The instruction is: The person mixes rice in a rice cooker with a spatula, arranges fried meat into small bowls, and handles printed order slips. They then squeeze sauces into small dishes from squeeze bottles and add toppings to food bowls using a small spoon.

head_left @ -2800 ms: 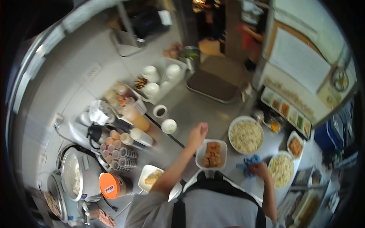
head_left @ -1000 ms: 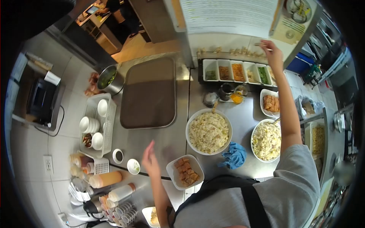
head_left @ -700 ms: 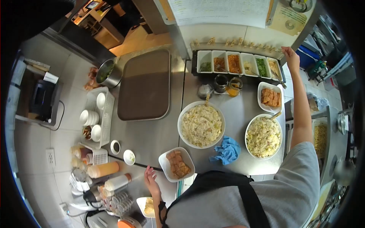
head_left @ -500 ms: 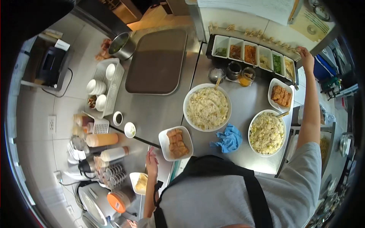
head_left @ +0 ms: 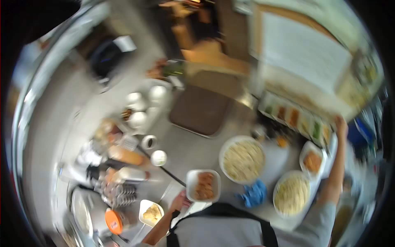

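Observation:
Motion smears the view. My left hand (head_left: 180, 201) is low at the counter's front edge, just left of a white square bowl of browned pieces (head_left: 204, 186); its fingers are blurred. My right hand (head_left: 341, 125) is stretched to the far right, by the end of the row of topping trays (head_left: 299, 119) below the wall board; its fingers are too smeared to make out. Between my arms stand a large bowl of rice mix (head_left: 242, 159), a crumpled blue cloth (head_left: 254, 193) and a second rice bowl (head_left: 291, 194).
A brown tray (head_left: 199, 110) lies at the back. Left of it are white cups (head_left: 137, 120), two small sauce dishes (head_left: 159, 158) and squeeze bottles (head_left: 125, 155). An orange-lidded tub (head_left: 114, 221) and a cooker (head_left: 83, 212) stand front left. Another bowl of pieces (head_left: 312, 161) is at right.
The camera view has turned and blurred. My right hand went from the blue cloth to the wall above the topping trays and stays at their right end. My left hand has lowered toward the counter's front edge.

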`<action>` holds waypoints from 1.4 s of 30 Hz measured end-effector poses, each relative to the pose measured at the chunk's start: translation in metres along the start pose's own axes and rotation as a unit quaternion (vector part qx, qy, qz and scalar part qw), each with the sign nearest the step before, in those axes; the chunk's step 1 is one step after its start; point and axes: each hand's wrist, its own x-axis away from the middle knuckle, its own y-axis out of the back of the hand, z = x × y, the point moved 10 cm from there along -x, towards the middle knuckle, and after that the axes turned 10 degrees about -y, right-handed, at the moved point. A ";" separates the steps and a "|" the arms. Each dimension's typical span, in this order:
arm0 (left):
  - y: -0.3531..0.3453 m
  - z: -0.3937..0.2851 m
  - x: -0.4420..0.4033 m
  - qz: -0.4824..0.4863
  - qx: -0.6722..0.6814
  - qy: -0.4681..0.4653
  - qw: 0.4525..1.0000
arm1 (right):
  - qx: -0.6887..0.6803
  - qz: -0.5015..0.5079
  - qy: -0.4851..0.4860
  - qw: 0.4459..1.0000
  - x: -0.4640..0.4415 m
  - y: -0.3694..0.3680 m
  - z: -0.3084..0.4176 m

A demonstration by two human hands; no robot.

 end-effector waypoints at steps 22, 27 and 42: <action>-0.049 -0.057 0.002 0.023 0.144 -0.082 0.986 | -0.452 0.526 -0.299 0.655 0.429 -0.199 0.234; -0.042 -0.033 -0.019 0.007 0.053 -0.118 0.992 | -0.481 0.520 -0.304 0.636 0.421 -0.206 0.246; -0.014 -0.086 -0.021 -0.007 0.128 -0.070 0.989 | -0.580 0.542 -0.133 0.593 0.252 -0.384 0.540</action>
